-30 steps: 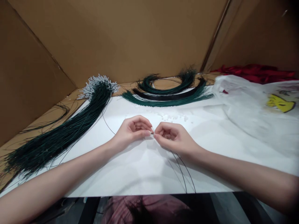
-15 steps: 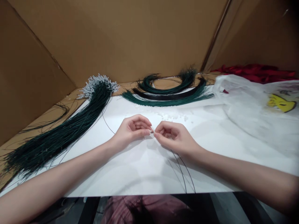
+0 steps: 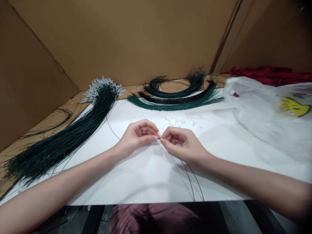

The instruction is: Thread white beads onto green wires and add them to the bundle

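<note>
Over the white board, my left hand (image 3: 140, 133) is closed in a pinch, thumb against fingertip. A tiny piece at those fingertips is too small to make out. My right hand (image 3: 184, 143) pinches at the same spot, its fingertips meeting the left ones. Two thin dark green wires (image 3: 190, 178) come out beneath my right hand and run to the board's near edge; the hand hides their upper ends. Behind my hands lie small white beads (image 3: 179, 122), scattered and bunched.
At left lies a thick bundle of green wires (image 3: 73, 136) with white beaded tips (image 3: 103, 86). Curved bundles of green and black wire (image 3: 175, 102) lie at the back. A clear plastic bag (image 3: 263, 113) and red ribbon (image 3: 270, 74) are at right. Cardboard walls (image 3: 136, 39) enclose the white board (image 3: 151, 175).
Both hands keep the same pinch at the same spot. The view has shifted very slightly; nothing else visibly differs.
</note>
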Tool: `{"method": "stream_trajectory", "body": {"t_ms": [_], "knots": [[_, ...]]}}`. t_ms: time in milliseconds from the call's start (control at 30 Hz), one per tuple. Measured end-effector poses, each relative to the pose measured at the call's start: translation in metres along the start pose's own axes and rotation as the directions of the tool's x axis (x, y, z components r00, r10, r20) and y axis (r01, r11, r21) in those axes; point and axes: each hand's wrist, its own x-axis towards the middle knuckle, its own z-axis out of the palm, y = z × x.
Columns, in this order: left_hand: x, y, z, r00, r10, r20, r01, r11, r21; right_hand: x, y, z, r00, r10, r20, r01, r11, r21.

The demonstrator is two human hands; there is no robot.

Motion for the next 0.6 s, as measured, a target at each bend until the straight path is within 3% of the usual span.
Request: {"method": "stream_trajectory", "body": {"t_ms": [600], "knots": [[-0.0004,-0.0005,-0.0008,1.000,0.018,-0.012,-0.017,0.999,0.030,-0.0010,0.0000,0.0002,1.000,0.001,0.010,0.000,1.000,-0.014]]}}
